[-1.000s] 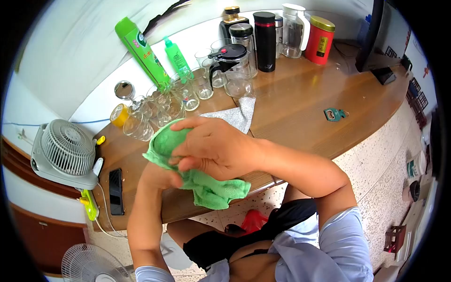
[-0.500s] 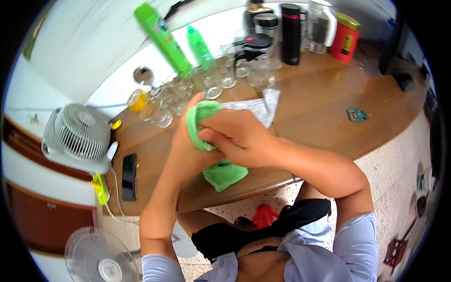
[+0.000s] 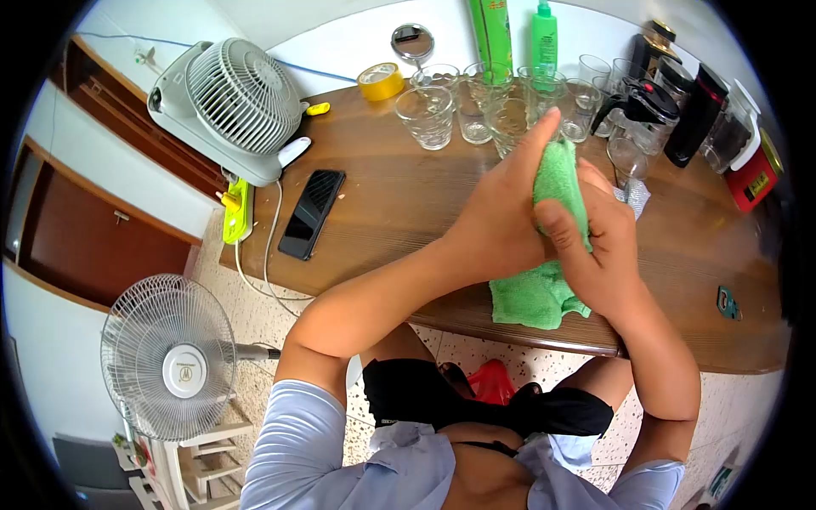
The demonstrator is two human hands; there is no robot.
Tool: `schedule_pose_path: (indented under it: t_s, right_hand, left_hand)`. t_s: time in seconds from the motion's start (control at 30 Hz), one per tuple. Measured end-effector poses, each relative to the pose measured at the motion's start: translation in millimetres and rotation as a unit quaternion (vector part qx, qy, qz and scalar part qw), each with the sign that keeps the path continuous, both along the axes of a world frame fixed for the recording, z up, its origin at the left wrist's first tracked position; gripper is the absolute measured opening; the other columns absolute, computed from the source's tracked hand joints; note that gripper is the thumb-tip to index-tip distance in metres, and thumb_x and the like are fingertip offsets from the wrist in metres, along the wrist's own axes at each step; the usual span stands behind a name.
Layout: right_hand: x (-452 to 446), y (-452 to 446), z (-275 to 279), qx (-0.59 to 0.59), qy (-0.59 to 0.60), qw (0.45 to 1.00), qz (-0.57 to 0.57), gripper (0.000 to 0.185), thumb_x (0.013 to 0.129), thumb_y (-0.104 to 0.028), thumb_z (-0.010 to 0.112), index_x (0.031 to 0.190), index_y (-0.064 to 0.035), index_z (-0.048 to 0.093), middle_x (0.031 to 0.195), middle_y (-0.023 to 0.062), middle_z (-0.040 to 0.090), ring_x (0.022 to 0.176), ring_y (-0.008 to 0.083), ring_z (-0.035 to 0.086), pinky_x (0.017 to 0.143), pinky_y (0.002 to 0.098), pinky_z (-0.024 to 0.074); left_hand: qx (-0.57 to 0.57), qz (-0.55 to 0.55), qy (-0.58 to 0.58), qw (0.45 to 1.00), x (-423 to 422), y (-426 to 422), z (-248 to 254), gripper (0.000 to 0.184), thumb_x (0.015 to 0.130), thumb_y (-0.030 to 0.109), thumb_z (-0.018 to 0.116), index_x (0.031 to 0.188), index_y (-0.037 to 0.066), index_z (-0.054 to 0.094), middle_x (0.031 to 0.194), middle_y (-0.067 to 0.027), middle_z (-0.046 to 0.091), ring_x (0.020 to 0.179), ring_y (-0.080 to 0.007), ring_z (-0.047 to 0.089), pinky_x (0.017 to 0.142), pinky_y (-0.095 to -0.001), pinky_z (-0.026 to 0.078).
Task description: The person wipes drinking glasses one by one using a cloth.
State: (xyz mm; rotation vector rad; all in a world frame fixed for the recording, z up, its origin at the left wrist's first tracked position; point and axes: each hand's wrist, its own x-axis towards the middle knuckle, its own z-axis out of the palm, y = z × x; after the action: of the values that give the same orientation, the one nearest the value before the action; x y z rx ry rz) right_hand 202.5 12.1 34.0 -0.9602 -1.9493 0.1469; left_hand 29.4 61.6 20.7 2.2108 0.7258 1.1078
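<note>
Both of my hands are together above the front of the brown table, around a bunched green cloth (image 3: 558,183). My left hand (image 3: 510,204) wraps the cloth from the left side with its thumb or a finger pointing up. My right hand (image 3: 605,242) grips the cloth from the right, its thumb lying across it. A loose end of the cloth (image 3: 531,297) hangs below my hands over the table's front edge. Whether something is inside the cloth is hidden. Just behind my hands stand several clear glasses (image 3: 427,119).
A grey fan (image 3: 251,93), yellow tape (image 3: 380,82) and a phone (image 3: 312,212) are on the table's left. A black-lidded glass pot (image 3: 646,106), black flask (image 3: 697,119) and red tin (image 3: 755,174) stand right. A standing fan (image 3: 184,370) is at lower left.
The view has swung left, so the table's things sit further right. My hands have closed round the cloth, which was spread more openly at first, and it is now squeezed upright between them.
</note>
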Motion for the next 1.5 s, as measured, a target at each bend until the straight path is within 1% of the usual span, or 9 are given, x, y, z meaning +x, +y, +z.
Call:
schedule_pose_path:
  t_s: [0.17, 0.4, 0.5, 0.6, 0.67, 0.73, 0.87, 0.97, 1.5]
  right_hand:
    - [2, 0, 2, -0.093, 0.08, 0.99, 0.071, 0.025, 0.104, -0.022, 0.07, 0.097, 0.0011, 0.065, 0.082, 0.0164, 0.06, 0.075, 0.0361, 0.059, 0.07, 0.0414, 0.0482]
    - [10, 3, 4, -0.085, -0.004, 0.994, 0.061, 0.022, 0.102, -0.021, 0.071, 0.099, 0.0004, 0.068, 0.073, 0.0161, 0.062, 0.061, 0.0366, 0.06, 0.06, 0.041, 0.047]
    - [8, 3, 4, -0.091, 0.004, 0.995, 0.041, 0.022, 0.102, -0.021, 0.073, 0.098, 0.0, 0.069, 0.073, 0.0187, 0.062, 0.063, 0.0399, 0.06, 0.06, 0.0428, 0.0476]
    - [7, 8, -1, -0.1, 0.001, 0.994, 0.043, 0.022, 0.101, -0.02, 0.073, 0.098, 0.0011, 0.068, 0.075, 0.023, 0.062, 0.068, 0.0454, 0.06, 0.063, 0.0461, 0.0477]
    - [9, 11, -6, -0.098, -0.01, 0.994, 0.056, 0.022, 0.101, -0.018, 0.072, 0.098, 0.0022, 0.065, 0.076, 0.026, 0.062, 0.072, 0.0492, 0.059, 0.064, 0.0483, 0.0473]
    - [13, 14, -9, -0.088, -0.024, 0.993, 0.077, 0.022, 0.101, -0.016, 0.072, 0.098, 0.0033, 0.062, 0.078, 0.0288, 0.062, 0.075, 0.0524, 0.058, 0.065, 0.0503, 0.0468]
    - [10, 12, -12, -0.113, -0.036, 0.989, 0.087, 0.027, 0.101, -0.016, 0.072, 0.093, 0.0042, 0.056, 0.079, 0.0311, 0.061, 0.075, 0.0535, 0.057, 0.064, 0.0519, 0.0463]
    - [6, 11, -18, -0.105, -0.05, 0.989, 0.086, 0.03, 0.101, -0.018, 0.073, 0.09, 0.0042, 0.055, 0.076, 0.031, 0.06, 0.072, 0.053, 0.057, 0.062, 0.0523, 0.046]
    - [6, 7, -13, -0.117, -0.093, 0.985, 0.081, 0.035, 0.103, -0.028, 0.07, 0.09, 0.0026, 0.059, 0.074, 0.0291, 0.063, 0.071, 0.052, 0.062, 0.063, 0.0544, 0.0489]
  left_hand:
    - [0.035, -0.002, 0.018, 0.999, -9, 11, 3, 0.124, 0.072, 0.019, 0.096, 0.169, 0.008, 0.02, 0.147, -0.0204, 0.06, 0.136, -0.0348, 0.06, 0.112, -0.0433, 0.048]
    - [-0.145, -0.109, 0.06, 0.982, -22, 20, 15, 0.136, 0.065, 0.026, 0.103, 0.169, 0.007, 0.017, 0.157, -0.0219, 0.052, 0.143, -0.0329, 0.053, 0.118, -0.0421, 0.043]
    - [-0.11, -0.083, 0.096, 0.986, -22, 15, 17, 0.135, 0.066, 0.028, 0.103, 0.169, 0.006, 0.018, 0.153, -0.0205, 0.056, 0.139, -0.0316, 0.057, 0.114, -0.0418, 0.047]
    - [0.002, -0.039, 0.156, 0.987, -43, 2, 36, 0.115, 0.074, 0.029, 0.099, 0.166, 0.007, 0.035, 0.138, -0.0174, 0.067, 0.122, -0.0269, 0.067, 0.101, -0.0383, 0.055]
    - [-0.068, 0.069, 0.223, 0.97, -69, -10, 65, 0.082, 0.081, 0.029, 0.095, 0.152, 0.009, 0.059, 0.123, -0.0142, 0.075, 0.104, -0.0216, 0.072, 0.089, -0.0343, 0.058]
    - [0.009, 0.209, 0.198, 0.958, -108, -10, 59, 0.059, 0.085, 0.03, 0.091, 0.138, 0.009, 0.072, 0.115, -0.0122, 0.078, 0.094, -0.018, 0.073, 0.083, -0.0316, 0.059]
    - [0.118, 0.416, 0.275, 0.859, -211, 9, 15, 0.065, 0.086, 0.037, 0.087, 0.137, 0.001, 0.069, 0.135, -0.0256, 0.07, 0.117, -0.0387, 0.072, 0.099, -0.0445, 0.056]
    - [0.097, 0.45, 0.299, 0.836, -249, 10, -24, 0.065, 0.086, 0.039, 0.082, 0.133, -0.004, 0.07, 0.125, -0.029, 0.073, 0.117, -0.0436, 0.07, 0.102, -0.0485, 0.055]
    - [0.073, 0.555, 0.302, 0.772, -237, 31, -50, 0.073, 0.079, 0.048, 0.077, 0.133, -0.001, 0.071, 0.11, -0.0294, 0.077, 0.106, -0.044, 0.073, 0.103, -0.0484, 0.052]
